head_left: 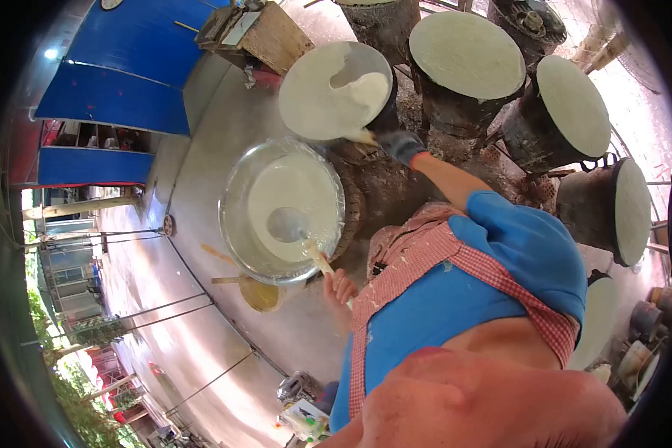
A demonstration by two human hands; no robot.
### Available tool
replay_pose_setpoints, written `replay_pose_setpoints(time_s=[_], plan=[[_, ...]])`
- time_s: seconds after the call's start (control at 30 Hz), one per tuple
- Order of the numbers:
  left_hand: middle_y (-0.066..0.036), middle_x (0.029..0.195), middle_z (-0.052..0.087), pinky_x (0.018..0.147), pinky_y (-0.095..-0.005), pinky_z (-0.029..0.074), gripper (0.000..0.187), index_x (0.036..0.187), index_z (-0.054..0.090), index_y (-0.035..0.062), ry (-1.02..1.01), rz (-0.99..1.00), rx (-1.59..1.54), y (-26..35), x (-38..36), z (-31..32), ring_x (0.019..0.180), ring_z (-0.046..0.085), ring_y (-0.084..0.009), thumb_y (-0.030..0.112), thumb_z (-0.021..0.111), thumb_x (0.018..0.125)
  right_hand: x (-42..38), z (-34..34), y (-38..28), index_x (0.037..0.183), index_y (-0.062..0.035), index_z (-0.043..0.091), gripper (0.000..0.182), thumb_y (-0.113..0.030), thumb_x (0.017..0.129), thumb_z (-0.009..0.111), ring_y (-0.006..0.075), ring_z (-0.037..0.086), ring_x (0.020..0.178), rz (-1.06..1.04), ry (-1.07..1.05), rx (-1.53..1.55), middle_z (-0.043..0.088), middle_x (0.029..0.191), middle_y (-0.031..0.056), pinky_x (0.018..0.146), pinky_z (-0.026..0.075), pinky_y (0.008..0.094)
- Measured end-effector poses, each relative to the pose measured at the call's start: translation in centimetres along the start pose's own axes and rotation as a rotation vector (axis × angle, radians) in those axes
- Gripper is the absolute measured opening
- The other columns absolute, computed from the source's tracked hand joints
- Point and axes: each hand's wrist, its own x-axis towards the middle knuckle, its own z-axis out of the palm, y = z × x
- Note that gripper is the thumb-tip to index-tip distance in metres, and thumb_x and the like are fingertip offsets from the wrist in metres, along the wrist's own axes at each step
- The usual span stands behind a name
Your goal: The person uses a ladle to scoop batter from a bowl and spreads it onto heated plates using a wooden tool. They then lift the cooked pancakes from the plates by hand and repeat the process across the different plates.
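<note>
My left hand (340,289), bare, is closed around the pale handle of a ladle (318,256). The ladle's round bowl rests in creamy white liquid inside a wide, clear-rimmed basin (231,190). Above the basin in view, my right hand (402,147) wears a dark grey glove and closes on a light handle (363,137). That handle sits at the edge of a round steaming surface (313,101), partly coated with white batter and with a thicker white patch near its right side. What the handle joins is unclear.
Several dark drums with round white tops, such as one drum (467,56), stand behind and to the right. A wooden box (276,37) is at the top. A yellow container (260,293) sits below the basin. Blue panels (127,97) and wet floor (201,328) lie left.
</note>
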Motion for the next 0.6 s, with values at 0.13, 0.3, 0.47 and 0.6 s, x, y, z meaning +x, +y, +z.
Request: replay_pose_setpoints(time_s=[0.13,0.3,0.47,0.6], plan=[[0.001,0.057,0.032,0.032,-0.0182,0.029,0.027,0.118,0.039,0.0152,0.140,-0.052,0.171,-1.0,2.2,2.1,0.037,0.027,-0.0062,0.021,0.033,0.092,0.9,-0.2,8.4,0.098,-0.0176,0.061,0.026,-0.033,0.082,0.047,0.0282,0.058,0.063,0.194,-0.108,0.068,0.062,0.079,0.0129,0.060,0.044,0.0386],[0.003,0.055,0.028,0.031,-0.0176,0.025,0.027,0.118,0.037,0.0148,0.368,-0.080,0.132,-1.4,4.1,2.1,0.037,0.025,-0.0054,0.018,0.035,0.091,6.0,-1.0,4.9,0.101,-0.0153,0.059,0.025,-0.027,0.083,0.046,0.0296,0.059,0.071,0.138,0.095,-0.038,0.061,0.081,0.0146,0.063,0.045,0.0358],[0.003,0.056,0.030,0.032,-0.0162,0.022,0.035,0.123,0.035,0.0229,0.404,-0.034,0.698,-1.9,5.4,2.4,0.039,0.025,-0.0035,0.015,0.039,0.089,-1.2,-2.4,7.4,0.106,-0.0148,0.057,0.029,-0.027,0.082,0.048,0.0298,0.058,0.078,0.343,-0.335,0.203,0.060,0.092,0.0135,0.070,0.046,0.0338],[0.004,0.056,0.030,0.033,-0.0159,0.021,0.035,0.121,0.037,0.0214,0.678,-0.099,0.492,-3.1,8.2,3.2,0.039,0.024,-0.0030,0.012,0.041,0.088,5.8,-4.3,9.4,0.106,-0.0124,0.056,0.029,-0.025,0.083,0.046,0.0307,0.057,0.079,0.280,-0.048,-0.001,0.059,0.095,0.0131,0.071,0.046,0.0331]])
